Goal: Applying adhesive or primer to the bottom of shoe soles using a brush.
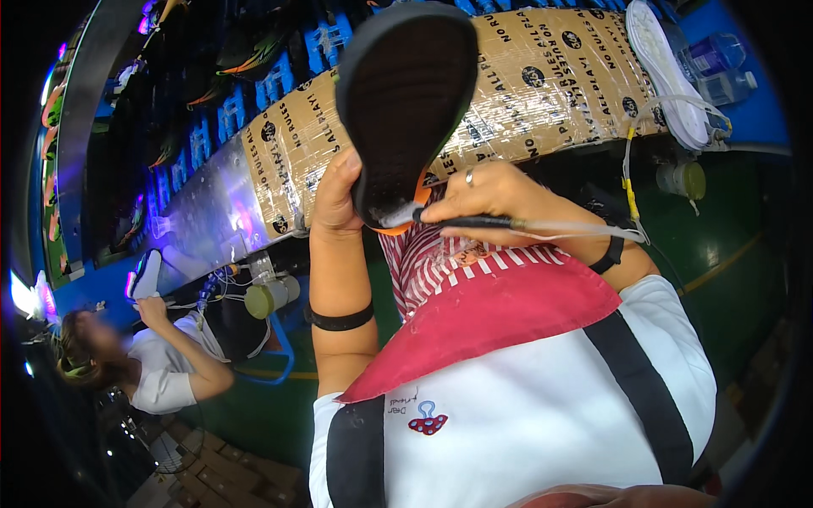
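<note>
A dark shoe (406,102) with a black underside and an orange edge is held upright, bottom toward me. My left hand (340,193) is closed around its lower left side. At the lower end of the shoe bottom lies a wet-looking whitish patch. My right hand (500,193), with a ring on one finger, pinches a black-handled brush (474,221). The brush's pale tip touches that whitish patch. A translucent tube (576,228) runs from the back of the brush handle toward the right. Part of the left fingers is hidden behind the shoe.
Behind the shoe is a bench covered in printed brown paper under clear film (576,93). A white sole (669,76) and plastic bottles (720,68) lie at the right. Blue shoe racks (229,114) line the far side. A co-worker (161,364) at left holds a white shoe (146,275).
</note>
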Demonstrator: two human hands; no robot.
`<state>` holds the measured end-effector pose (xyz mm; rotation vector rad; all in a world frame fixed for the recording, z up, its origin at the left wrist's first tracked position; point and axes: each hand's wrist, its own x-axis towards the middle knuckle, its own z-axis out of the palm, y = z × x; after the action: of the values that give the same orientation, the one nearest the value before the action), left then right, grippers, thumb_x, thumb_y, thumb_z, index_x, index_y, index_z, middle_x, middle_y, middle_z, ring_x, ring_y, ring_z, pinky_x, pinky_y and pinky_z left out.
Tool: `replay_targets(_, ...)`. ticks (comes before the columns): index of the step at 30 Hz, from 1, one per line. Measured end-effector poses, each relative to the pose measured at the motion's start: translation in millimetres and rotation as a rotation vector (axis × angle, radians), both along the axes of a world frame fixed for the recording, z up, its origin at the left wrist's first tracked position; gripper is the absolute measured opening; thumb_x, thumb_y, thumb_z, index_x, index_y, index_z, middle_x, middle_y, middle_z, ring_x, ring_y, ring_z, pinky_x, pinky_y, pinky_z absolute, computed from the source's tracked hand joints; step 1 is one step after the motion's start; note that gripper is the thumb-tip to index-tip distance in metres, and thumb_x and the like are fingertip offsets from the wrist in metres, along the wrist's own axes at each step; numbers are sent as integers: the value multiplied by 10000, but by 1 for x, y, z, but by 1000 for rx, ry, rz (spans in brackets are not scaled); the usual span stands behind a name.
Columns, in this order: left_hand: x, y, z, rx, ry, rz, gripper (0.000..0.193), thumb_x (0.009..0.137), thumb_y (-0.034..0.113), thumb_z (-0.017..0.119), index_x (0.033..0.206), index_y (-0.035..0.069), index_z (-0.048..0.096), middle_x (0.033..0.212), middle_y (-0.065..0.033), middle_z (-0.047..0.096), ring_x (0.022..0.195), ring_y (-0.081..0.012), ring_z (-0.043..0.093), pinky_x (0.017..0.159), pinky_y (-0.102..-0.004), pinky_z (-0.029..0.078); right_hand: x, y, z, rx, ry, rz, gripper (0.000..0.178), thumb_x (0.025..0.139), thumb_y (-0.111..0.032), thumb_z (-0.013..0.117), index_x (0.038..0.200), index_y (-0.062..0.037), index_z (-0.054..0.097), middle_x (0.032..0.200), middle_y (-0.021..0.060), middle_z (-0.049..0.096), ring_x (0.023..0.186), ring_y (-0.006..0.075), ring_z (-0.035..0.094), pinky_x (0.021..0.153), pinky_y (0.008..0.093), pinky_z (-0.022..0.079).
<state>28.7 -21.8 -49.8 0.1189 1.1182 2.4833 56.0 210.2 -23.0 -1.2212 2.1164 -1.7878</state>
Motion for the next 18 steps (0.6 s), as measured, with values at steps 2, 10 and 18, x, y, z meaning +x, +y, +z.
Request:
replay_targets(2, -2, 0, 14, -163, 50, -92, 518, 839, 277, 538, 1198, -88, 455, 1129, -161, 566, 993, -208, 574, 896, -309, 432, -1, 4, 6, 58, 21, 58, 222, 710, -100, 708, 928, -97, 664, 645, 85, 554, 575, 253, 542, 531, 330, 420)
replay_targets(10, -12, 9, 37, -364, -7, -203, 434, 886, 204, 499, 1214, -78, 468, 1063, -139, 603, 894, -154, 603, 794, -256, 482, -4, 5, 4, 10, 89, -55, 214, 715, -113, 719, 922, -102, 666, 688, 87, 570, 596, 246, 560, 567, 328, 459)
replay_targets(18, -18, 13, 42, -560, -80, -284, 367, 886, 192, 533, 1171, -39, 533, 970, -109, 634, 803, -124, 617, 681, -219, 509, -4, 13, -7, 131, 110, 168, 234, 676, -141, 722, 899, -101, 666, 691, 101, 554, 582, 269, 543, 555, 343, 443)
